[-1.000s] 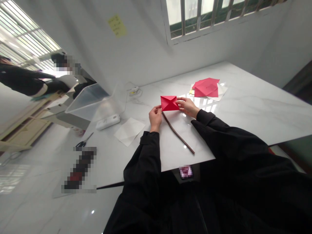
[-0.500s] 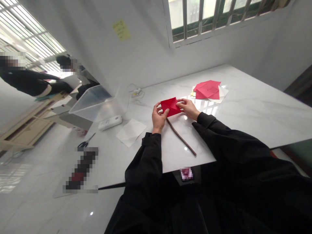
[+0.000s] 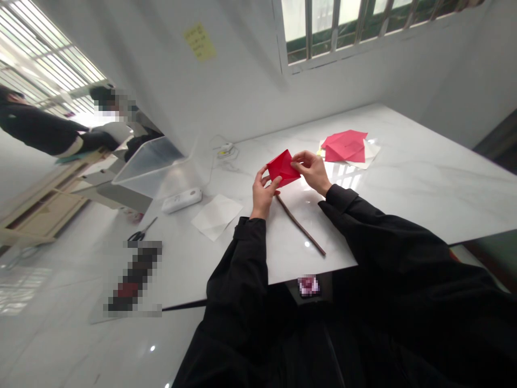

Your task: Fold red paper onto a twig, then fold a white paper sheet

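A folded piece of red paper (image 3: 284, 168) is held between my two hands, a little above the white table. My left hand (image 3: 263, 194) grips its left and lower edge, thumb across the front and fingers behind. At the right corner, my right hand (image 3: 313, 170) pinches the paper between thumb and fingertips. Crease lines cross the paper's face. Below it on the table lies a thin brown stick (image 3: 301, 226), slanting down to the right; its upper end reaches close under my left hand, where a small red bit shows.
Red sheets (image 3: 347, 145) lie over pale paper at the back right. To the left are a white sheet (image 3: 217, 215), a white power strip (image 3: 182, 200), a clear plastic bin (image 3: 155, 167) and scissors (image 3: 141, 231). Two people work in the far left background.
The red paper has tilted, its top corner higher and its right corner turned downward. My right hand has shifted slightly up along with it. The stick lies where it was.
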A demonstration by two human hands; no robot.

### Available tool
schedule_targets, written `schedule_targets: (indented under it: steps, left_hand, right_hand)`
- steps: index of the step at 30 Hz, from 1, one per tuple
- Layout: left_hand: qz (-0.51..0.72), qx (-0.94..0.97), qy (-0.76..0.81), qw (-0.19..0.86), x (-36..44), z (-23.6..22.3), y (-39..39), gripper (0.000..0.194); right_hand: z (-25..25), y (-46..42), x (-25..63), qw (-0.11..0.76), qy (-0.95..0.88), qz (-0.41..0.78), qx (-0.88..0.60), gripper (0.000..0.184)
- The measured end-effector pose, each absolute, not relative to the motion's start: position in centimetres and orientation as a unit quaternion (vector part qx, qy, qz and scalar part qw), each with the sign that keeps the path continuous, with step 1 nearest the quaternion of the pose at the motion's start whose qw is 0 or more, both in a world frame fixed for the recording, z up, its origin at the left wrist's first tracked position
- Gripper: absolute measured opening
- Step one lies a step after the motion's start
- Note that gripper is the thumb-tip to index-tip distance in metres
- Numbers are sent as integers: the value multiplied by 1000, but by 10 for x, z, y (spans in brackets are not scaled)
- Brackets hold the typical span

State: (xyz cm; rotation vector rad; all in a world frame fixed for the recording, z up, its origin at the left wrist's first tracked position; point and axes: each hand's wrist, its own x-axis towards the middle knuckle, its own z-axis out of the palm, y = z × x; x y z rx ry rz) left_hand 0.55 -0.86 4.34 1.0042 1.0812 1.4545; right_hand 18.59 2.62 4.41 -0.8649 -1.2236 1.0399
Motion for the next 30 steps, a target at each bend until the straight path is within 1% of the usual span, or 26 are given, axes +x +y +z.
schedule_targets:
  steps: [2,5,7,9,12,13,14,15,17,20,22,24,27,30]
  left_hand:
    - [606,415,449,510,6,46,-10,75]
    - [610,421,444,504,7,47,-11,83]
    - [622,416,438,499,8,47,-11,87]
    - [638,398,433,497,9,46,-9,87]
    - [649,381,440,490,8,42,-5,82]
    - [649,381,446,485,7,40,-3,80]
    - [648,381,452,480,6,38,-1,78]
    - [647,382,457,476,5,36,2,75]
    - [647,385,465,466,3,32,6,64]
    - [645,403,474,445,2,26,10,36]
    - [641,413,476,438,1,24,11,25]
    - [640,420,469,441,1,24,11,21]
    - [640,427,453,449,0,26,8,20]
    - [646,426,451,445,-1,29,6,21]
  right_hand:
    - [45,25,185,613,-544,441,-365,17]
    - [47,21,184,606,-560,421,-377,15]
    - [49,18,184,597,-565,412,-393,20]
    - [51,14,184,582,-571,414,-404,35]
    - [53,8,183,559,-579,439,-399,70]
    - [53,7,183,551,-578,452,-397,80]
    - [53,6,182,544,-575,463,-399,85]
    - [52,6,182,539,-571,469,-404,87]
    - [49,8,181,538,-567,459,-423,80]
    - [44,13,182,561,-569,396,-453,56]
    - [42,16,183,579,-568,357,-463,40]
    - [42,17,184,601,-557,333,-467,30]
    - [43,20,187,630,-542,309,-462,23]
    - [41,25,191,628,-556,312,-445,9]
